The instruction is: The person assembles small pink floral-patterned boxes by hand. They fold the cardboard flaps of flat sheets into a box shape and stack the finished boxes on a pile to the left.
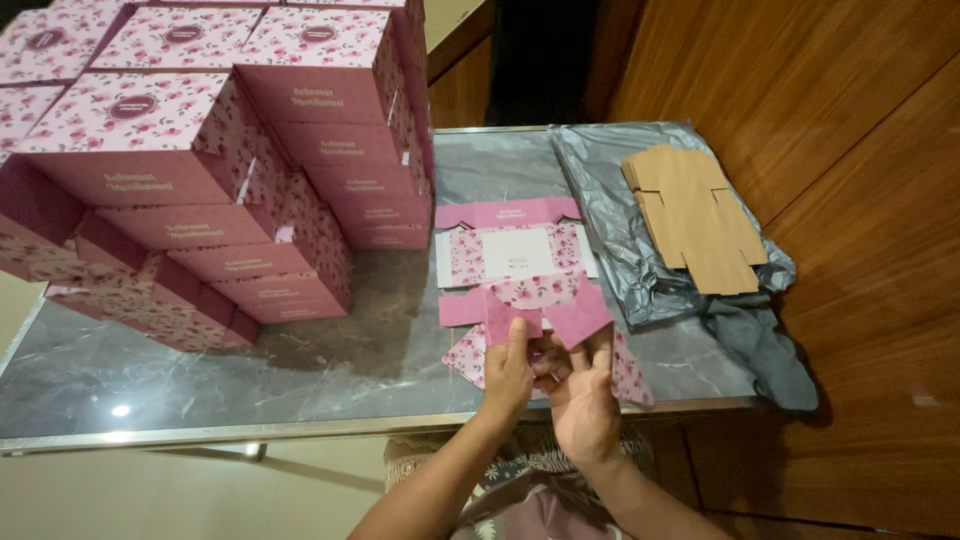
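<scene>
A flat pink floral box blank point(515, 255) lies unfolded on the grey marble table point(300, 360), its white centre panel facing up. My left hand point(508, 375) and my right hand point(583, 395) meet at its near edge. Both pinch the pink flaps point(545, 318) there and bend them upward. The fingers hide the lower floral panel in part.
Stacks of assembled pink floral boxes point(220, 170) fill the table's left and back. A pile of brown flat cardboard blanks point(695, 215) rests on a grey plastic bag point(640, 250) at the right. Wooden panelling point(860, 200) lies beyond the right edge.
</scene>
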